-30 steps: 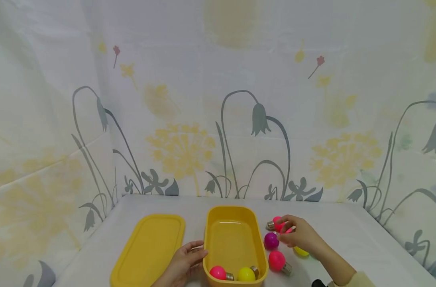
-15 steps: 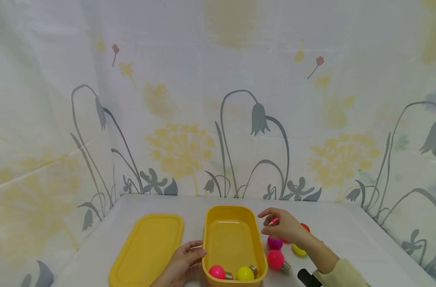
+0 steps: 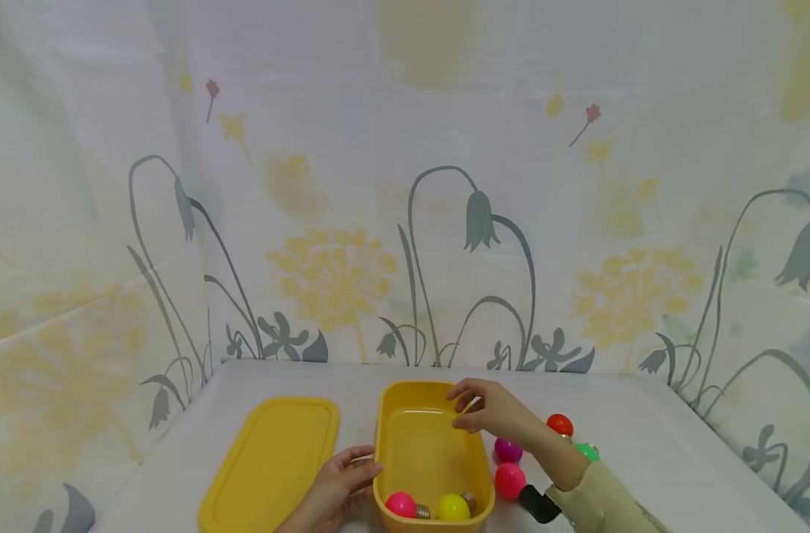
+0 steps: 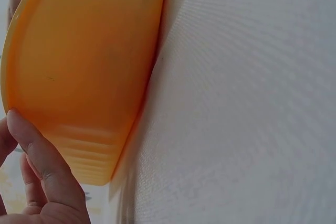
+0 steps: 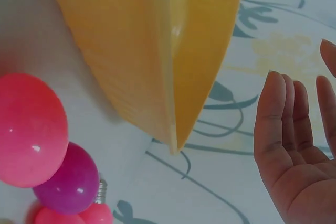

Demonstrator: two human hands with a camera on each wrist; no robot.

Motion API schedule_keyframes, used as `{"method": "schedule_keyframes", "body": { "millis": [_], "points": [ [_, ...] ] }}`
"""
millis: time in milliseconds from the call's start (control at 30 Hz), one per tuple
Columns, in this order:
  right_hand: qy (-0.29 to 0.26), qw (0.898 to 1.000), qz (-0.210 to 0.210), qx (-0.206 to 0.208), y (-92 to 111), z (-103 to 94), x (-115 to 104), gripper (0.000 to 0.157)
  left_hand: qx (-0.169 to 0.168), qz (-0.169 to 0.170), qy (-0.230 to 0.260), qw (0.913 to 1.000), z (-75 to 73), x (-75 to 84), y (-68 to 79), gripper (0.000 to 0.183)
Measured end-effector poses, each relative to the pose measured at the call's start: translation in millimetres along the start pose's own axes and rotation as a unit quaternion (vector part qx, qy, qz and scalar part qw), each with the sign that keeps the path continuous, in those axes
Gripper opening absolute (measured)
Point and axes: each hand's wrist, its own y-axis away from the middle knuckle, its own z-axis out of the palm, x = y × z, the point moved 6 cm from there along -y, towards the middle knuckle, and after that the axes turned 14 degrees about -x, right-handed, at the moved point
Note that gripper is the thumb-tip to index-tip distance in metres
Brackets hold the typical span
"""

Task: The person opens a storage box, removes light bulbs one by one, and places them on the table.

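Note:
My left hand (image 3: 341, 483) pinches the near left rim of a yellow plastic box (image 3: 379, 433); in the left wrist view a fingertip (image 4: 17, 120) lies against the outer wall. Inside the box, at its near end, are a pink light bulb (image 3: 401, 504) and a yellow light bulb (image 3: 453, 508). My right hand (image 3: 490, 409) is above the box's far right rim, fingers loosely bent and thumb apart. Nothing shows between those fingers in the right wrist view, where the hand (image 5: 294, 166) stands past the box wall (image 5: 121, 35).
Right of the box lie a pink bulb (image 3: 510, 480), a purple bulb (image 3: 508, 450), a red bulb (image 3: 560, 424) and a green bulb (image 3: 587, 451); more pink (image 5: 58, 216) shows behind the purple one. A yellow lid (image 3: 272, 463) lies to the left. A flower-printed cloth (image 3: 338, 185) hangs behind.
My right hand has moved left and slightly away from me, from among the bulbs to over the box's right rim. The red and green bulbs have come into view. My left hand stays on the rim.

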Motion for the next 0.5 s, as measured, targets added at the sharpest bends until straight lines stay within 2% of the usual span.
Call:
{"method": "schedule_keyframes", "body": {
  "millis": [200,500],
  "points": [
    [0.011,1.000,-0.010,-0.013,-15.5,10.7,-8.5,0.031,0.004,-0.004,0.004,1.0000,-1.7,-2.1,-0.2,0.044],
    [0.006,0.998,-0.027,-0.061,-37.1,21.0,-17.0,0.028,0.011,-0.009,-0.005,0.9999,-4.4,-3.2,-2.6,0.047]
  ]
}}
